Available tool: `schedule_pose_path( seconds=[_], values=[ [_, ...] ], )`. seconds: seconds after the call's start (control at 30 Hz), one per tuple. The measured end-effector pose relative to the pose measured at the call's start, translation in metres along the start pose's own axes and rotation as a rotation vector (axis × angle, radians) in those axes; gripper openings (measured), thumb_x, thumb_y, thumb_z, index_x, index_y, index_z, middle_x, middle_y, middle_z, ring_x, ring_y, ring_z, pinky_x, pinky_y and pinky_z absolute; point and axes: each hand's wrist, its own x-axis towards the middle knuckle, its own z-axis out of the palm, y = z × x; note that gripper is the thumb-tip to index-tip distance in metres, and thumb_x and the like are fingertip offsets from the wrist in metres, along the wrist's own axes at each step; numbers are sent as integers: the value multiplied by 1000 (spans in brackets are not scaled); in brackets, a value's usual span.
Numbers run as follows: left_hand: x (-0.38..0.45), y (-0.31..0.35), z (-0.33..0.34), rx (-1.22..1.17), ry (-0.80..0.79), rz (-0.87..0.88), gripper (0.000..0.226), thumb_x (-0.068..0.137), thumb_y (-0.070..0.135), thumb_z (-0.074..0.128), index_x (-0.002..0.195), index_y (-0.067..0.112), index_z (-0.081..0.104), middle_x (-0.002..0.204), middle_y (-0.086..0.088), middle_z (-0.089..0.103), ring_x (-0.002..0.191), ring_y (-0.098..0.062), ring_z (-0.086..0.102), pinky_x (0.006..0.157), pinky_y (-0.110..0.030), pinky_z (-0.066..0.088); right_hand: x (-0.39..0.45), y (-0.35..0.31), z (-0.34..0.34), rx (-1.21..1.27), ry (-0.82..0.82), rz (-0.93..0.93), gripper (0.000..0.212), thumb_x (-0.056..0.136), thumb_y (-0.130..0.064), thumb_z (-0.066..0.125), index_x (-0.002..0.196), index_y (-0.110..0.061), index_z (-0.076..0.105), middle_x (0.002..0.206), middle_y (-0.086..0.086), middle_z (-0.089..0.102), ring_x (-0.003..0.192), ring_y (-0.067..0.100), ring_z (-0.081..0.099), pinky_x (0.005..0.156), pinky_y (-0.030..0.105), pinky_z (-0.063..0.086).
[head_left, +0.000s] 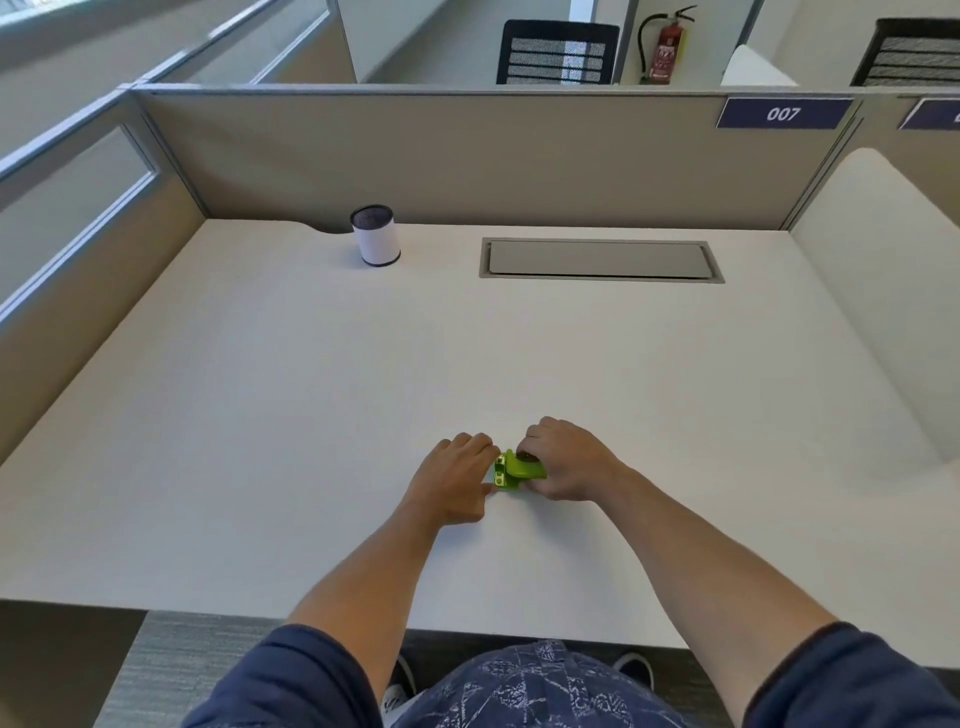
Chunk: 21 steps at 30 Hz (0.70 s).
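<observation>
Green gadget (517, 470): one item, small, plastic, with a dark round part on top. It lies on the bench (260, 415), near the front edge and slightly right of centre, directly between the two hands.

Right hand (566, 460): fingers curled over the right half of the gadget, gripping it from above and behind. Left hand (457, 480): fingers reach to the gadget's left end, with the thumb at the near corner and the fingertips at the far corner, pinching that end. Both hands are in contact with the item, and both forearms are bare below dark blue sleeves.

Other items on the bench, counted: one white cup (375, 236) with a dark rim, upright, at the back left and well apart from the hands; one grey hatch (600, 259) set flush into the surface at the back right.

Beyond the bench: one number plate (783, 113) reading 007 on the partition, one black chair (556, 52), and one red fire extinguisher (667, 49).
</observation>
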Motion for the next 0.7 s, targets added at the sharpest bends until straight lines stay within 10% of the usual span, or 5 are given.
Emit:
schedule_pose_path(
  seconds=[0.7],
  values=[
    [11,-3,-2,-77,20,-25,45,79,45,64,115,17,62,114,2,59,100,-21,55,84,-34,50,12,-7,-1,85,-94,187,36,86,-34,70,116,-18,58,121,0,59,111,21,52,78,31,42]
  ],
)
